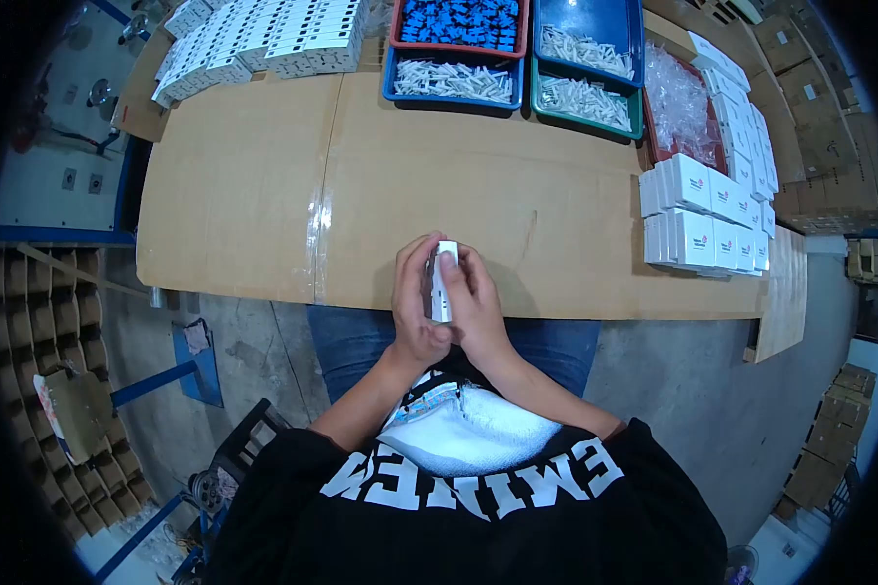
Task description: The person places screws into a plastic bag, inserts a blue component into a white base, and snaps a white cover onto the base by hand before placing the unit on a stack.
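Left hand (415, 297) and right hand (476, 304) are gripping the small white box (444, 283) between curled fingers, its long axis pointing forward.

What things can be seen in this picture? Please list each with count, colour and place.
table top: 1, brown cardboard, middle
stacked boxes: many, white, table's right edge
far boxes: many, white, far-left corner
red tray: 1, holds blue parts, far edge
blue trays: 2, hold white parts, far edge
green tray: 1, holds white parts, far edge
bag tray: 1, red, clear bags, far right
cartons: several, brown, right of table
small box: 1, white, near table edge
left grip: bare hand, holding small box
right grip: bare hand, holding small box
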`<control>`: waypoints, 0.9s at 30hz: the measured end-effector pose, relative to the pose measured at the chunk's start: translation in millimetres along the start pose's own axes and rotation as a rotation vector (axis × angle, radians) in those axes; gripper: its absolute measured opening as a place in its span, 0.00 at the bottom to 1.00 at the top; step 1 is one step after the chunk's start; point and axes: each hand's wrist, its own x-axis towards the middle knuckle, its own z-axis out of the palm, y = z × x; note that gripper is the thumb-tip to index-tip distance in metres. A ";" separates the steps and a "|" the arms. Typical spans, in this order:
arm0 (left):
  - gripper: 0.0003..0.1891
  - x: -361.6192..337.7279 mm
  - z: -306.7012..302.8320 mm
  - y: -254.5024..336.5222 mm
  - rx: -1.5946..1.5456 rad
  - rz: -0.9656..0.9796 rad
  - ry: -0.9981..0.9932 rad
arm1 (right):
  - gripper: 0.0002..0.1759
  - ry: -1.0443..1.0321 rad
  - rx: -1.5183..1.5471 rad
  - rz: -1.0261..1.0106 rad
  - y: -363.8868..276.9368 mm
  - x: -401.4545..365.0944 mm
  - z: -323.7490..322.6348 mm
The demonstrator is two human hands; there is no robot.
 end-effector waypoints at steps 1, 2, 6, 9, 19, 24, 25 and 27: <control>0.59 2.9 0.6 6.6 0.079 0.021 -0.014 | 0.25 -0.001 0.002 0.004 -0.3 -1.1 0.6; 0.57 4.4 1.7 7.9 0.063 0.020 0.012 | 0.25 -0.024 0.016 -0.017 -1.8 -3.4 1.8; 0.55 4.6 -5.3 -2.8 0.140 0.082 -0.013 | 0.28 -0.066 -0.043 -0.061 2.4 -7.1 2.1; 0.54 2.0 -6.0 -8.5 0.087 0.036 0.046 | 0.30 -0.072 -0.145 -0.099 8.1 -9.0 2.7; 0.49 -5.6 -0.9 -11.3 0.037 0.040 0.095 | 0.30 -0.023 -0.235 -0.146 6.5 -24.9 7.8; 0.48 -6.1 2.1 -7.2 0.004 0.068 0.125 | 0.31 -0.007 -0.241 -0.201 1.5 -26.2 10.3; 0.48 -6.4 3.6 -7.4 -0.013 -0.006 0.153 | 0.31 -0.054 -0.310 -0.050 -9.7 -22.3 5.0; 0.49 -4.4 4.2 -8.3 -0.025 -0.081 0.185 | 0.32 -0.108 -0.378 0.103 -16.4 -11.9 -2.2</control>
